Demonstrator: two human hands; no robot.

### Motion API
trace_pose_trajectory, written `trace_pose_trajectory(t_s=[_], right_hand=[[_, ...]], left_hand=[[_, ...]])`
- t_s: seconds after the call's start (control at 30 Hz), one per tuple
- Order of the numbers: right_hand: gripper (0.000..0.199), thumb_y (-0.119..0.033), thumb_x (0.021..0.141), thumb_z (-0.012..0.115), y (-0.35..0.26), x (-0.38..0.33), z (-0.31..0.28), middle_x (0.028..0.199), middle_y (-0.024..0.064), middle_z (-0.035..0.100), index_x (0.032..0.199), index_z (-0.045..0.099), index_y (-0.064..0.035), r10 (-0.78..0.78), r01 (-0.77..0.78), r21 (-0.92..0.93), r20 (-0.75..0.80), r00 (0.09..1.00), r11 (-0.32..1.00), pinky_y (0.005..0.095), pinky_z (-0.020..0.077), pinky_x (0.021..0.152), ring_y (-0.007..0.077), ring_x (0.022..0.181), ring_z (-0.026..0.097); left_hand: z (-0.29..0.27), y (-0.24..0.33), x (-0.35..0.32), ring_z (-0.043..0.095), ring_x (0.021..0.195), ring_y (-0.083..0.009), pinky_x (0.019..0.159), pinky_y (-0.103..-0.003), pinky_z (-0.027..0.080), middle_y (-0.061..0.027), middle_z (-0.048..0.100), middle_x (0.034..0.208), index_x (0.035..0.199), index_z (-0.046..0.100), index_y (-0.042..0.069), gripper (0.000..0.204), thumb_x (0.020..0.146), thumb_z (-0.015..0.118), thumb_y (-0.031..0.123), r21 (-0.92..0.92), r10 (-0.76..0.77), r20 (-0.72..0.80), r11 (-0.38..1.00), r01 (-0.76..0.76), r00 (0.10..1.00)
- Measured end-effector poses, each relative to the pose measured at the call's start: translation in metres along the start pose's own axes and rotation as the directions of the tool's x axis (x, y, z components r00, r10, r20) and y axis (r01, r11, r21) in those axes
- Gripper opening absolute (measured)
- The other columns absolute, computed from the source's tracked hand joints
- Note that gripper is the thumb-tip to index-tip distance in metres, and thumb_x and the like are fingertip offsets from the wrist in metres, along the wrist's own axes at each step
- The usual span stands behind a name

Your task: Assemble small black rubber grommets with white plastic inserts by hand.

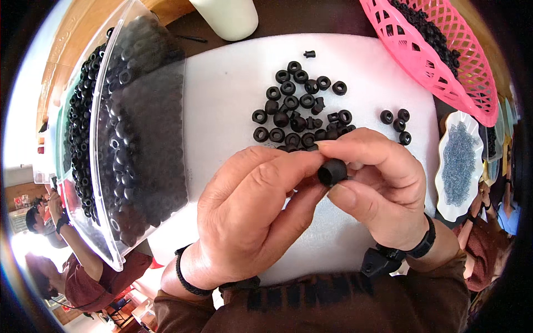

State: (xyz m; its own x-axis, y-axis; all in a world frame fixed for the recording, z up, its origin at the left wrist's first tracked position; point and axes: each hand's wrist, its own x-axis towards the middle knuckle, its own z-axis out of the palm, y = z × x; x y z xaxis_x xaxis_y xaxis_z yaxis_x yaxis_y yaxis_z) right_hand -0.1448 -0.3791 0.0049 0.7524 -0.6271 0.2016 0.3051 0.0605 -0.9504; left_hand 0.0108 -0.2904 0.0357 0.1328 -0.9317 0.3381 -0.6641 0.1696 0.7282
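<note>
Both my hands meet over the white work surface (216, 111). Between thumb and forefinger, my right hand (391, 191) grips a hollow black barrel-shaped part (332, 174), its open end facing me. My left hand (250, 208) is closed in a pinch against the left side of that part; whether its fingertips hold anything else is hidden. Just beyond my fingers lies a loose pile of black ring-shaped parts (291, 102), with a few small black plunger-like pieces (317, 105) among them. One such small black piece (310, 54) lies apart at the far side.
A clear plastic bin (101, 139) full of black parts stands at left. At far right is a pink lattice basket (411, 64) with more; below it, a white scalloped dish (444, 188) holds small bluish-clear pieces. A white container (227, 19) stands behind. Other people sit nearby on both sides.
</note>
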Motion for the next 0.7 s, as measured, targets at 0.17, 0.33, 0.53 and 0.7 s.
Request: trace_pose_trajectory(t_s=[0.17,0.33,0.53,0.7], right_hand=[[0.031,-0.019,0.084,0.066,0.001,-0.002,0.01,0.091,0.0095,0.058,0.103,0.053,0.0011,0.16,-0.141,0.148,-0.125,0.979,0.979,0.025,0.0455,0.074,0.0132,0.079,0.057],[0.035,-0.028,0.084,0.065,0.0,0.004,0.007,0.078,0.0079,0.06,0.099,0.051,0.0008,0.212,-0.201,0.094,-0.141,0.967,0.975,0.0238,0.0475,0.064,0.0112,0.069,0.057],[0.042,-0.034,0.082,0.066,0.013,0.0,-0.002,0.075,0.0073,0.059,0.1,0.05,0.0009,0.182,-0.187,-0.003,-0.226,0.957,0.982,0.0252,0.0485,0.058,0.013,0.062,0.058],[0.042,-0.033,0.081,0.066,0.017,-0.002,-0.002,0.075,0.0078,0.059,0.099,0.05,0.0015,0.095,-0.091,0.026,-0.255,0.962,0.996,0.0259,0.0488,0.057,0.014,0.061,0.058]], left_hand=[[-0.014,-0.002,0.003,0.056,0.063,-0.0165,0.059,-0.026,0.043,-0.008,0.058,0.073,0.089,0.063,-0.002,0.022,0.068,0.063,-0.006,0.117,0.028,0.033,0.993,-0.032,0.999],[-0.048,-0.003,-0.008,0.053,0.066,-0.0149,0.061,-0.024,0.04,-0.009,0.056,0.072,0.085,0.06,-0.005,0.012,0.073,0.056,-0.007,0.21,-0.361,0.169,0.922,0.324,0.917],[-0.024,-0.026,-0.008,0.054,0.067,-0.0209,0.061,-0.028,0.042,-0.0123,0.055,0.076,0.085,0.059,-0.004,0.012,0.073,0.057,-0.007,0.292,-0.289,0.304,0.935,0.2,0.908],[-0.009,-0.037,-0.007,0.058,0.079,-0.0217,0.072,-0.028,0.045,-0.0134,0.058,0.091,0.097,0.061,-0.002,0.025,0.072,0.062,-0.005,0.257,-0.19,0.3,0.96,0.112,0.935]])
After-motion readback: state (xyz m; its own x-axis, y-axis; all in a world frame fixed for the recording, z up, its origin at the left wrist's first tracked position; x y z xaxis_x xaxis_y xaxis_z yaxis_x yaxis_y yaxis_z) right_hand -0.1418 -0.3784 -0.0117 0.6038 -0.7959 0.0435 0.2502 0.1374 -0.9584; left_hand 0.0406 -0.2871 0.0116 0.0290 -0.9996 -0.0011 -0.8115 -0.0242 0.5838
